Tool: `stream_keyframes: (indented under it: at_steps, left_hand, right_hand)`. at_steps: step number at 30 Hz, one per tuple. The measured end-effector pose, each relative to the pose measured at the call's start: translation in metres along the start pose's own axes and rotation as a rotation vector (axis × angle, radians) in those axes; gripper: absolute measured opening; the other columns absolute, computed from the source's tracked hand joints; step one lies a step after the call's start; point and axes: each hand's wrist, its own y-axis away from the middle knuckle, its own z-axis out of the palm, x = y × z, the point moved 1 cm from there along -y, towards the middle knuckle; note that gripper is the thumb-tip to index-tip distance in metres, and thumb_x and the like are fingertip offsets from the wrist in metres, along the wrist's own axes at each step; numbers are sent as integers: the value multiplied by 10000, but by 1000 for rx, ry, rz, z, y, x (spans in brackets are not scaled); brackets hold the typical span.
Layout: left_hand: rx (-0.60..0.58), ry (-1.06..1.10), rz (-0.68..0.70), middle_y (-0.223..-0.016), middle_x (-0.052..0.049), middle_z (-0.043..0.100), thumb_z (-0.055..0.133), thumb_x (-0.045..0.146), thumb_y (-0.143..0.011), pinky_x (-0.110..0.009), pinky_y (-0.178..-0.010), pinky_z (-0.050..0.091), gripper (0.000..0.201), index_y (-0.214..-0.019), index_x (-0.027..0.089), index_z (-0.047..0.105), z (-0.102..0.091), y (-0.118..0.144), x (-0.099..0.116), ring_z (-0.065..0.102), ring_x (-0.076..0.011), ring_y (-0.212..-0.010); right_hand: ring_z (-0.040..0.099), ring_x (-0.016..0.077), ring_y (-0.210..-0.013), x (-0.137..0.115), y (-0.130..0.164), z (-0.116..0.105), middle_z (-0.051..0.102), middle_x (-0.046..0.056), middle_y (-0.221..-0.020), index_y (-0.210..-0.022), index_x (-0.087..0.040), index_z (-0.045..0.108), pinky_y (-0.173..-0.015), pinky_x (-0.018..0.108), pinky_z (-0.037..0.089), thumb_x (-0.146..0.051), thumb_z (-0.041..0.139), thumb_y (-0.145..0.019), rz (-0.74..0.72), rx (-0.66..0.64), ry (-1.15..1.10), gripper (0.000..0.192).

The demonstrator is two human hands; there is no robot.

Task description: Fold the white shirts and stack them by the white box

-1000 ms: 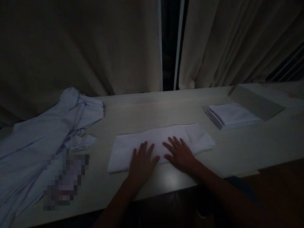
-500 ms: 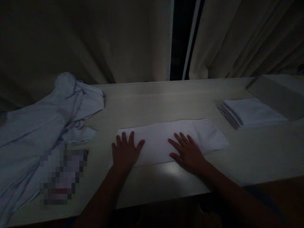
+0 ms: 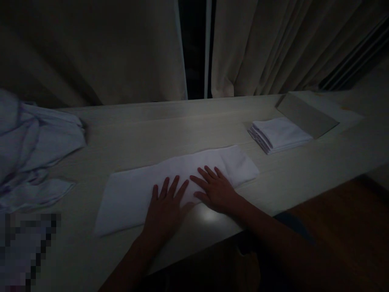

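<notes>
Pressing: left hand (image 3: 165, 209) and right hand (image 3: 216, 190) are laid flat, fingers spread, grip released, on the long folded white cloth (image 3: 136, 190).
Cloth: spread lengthwise on the pale wooden worktop (image 3: 182, 129), beneath both palms.
Right of the grip: a stack of folded white cloths (image 3: 278, 134) is seen, well apart.
Left of the grip: crumpled pale blue fabric (image 3: 33, 150) is heaped.

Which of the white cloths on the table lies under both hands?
The long folded white cloth at the table's near edge; left hand and right hand press it flat. The stacked cloths and crumpled garment lie untouched.
</notes>
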Motion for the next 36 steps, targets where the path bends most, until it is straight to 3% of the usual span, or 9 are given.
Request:
stream_keyframes:
  at_steps: [11, 22, 26, 29, 33, 36]
  left_hand:
    - [-126, -5, -88, -1610, 40, 162, 387, 594, -899, -573, -1187, 71, 662, -1504, 376, 226, -3, -2, -3, 26, -299, -1487]
    - [-67, 31, -74, -1611, 28, 161, 321, 628, -904, -578, -1184, 49, 661, -1504, 361, 243, -2, 0, -4, 47, -299, -1486]
    - [-69, 40, -103, -1609, 9, 169, 298, 616, -914, -588, -1180, 71, 652, -1505, 343, 250, -6, -2, -1, 70, -305, -1484]
    - [-34, 47, -123, -1604, -41, 192, 292, 545, -937, -598, -1173, 89, 623, -1503, 283, 279, -10, -5, 9, 80, -317, -1482]
    - [-29, 44, -44, -1599, -34, 212, 281, 420, -963, -573, -1183, 78, 548, -1491, 277, 310, -8, -6, 24, 84, -286, -1485]
    - [-52, 32, -76, -1602, -26, 205, 282, 470, -957, -579, -1180, 70, 573, -1501, 292, 283, -3, -3, 26, 89, -295, -1484]
  right_hand:
    - [208, 315, -1447, 115, -7, -2, 261, 17, -1580, -1499, -328, 304, -1130, 581, 210, -652, 101, -953, 443, -53, 63, 667]
    - [244, 354, -1426, 128, -4, 3, 285, 33, -1572, -1486, -327, 331, -1104, 604, 248, -632, 130, -964, 452, -17, 70, 637]
    - [136, 354, -1457, 111, -11, -6, 262, 83, -1577, -1486, -233, 339, -1133, 632, 128, -592, 164, -980, 478, 74, 132, 645]
    - [47, 319, -1474, 64, -17, -10, 229, 120, -1582, -1501, -152, 294, -1165, 596, 30, -557, 189, -989, 410, 149, 146, 661]
    - [41, 244, -1482, -9, -12, 1, 230, 29, -1588, -1513, -249, 264, -1203, 516, 40, -501, 231, -1000, 84, 47, 72, 573]
    - [93, 240, -1478, -22, -7, 9, 236, -5, -1585, -1506, -308, 274, -1204, 502, 94, -522, 214, -999, 58, 3, 47, 553]
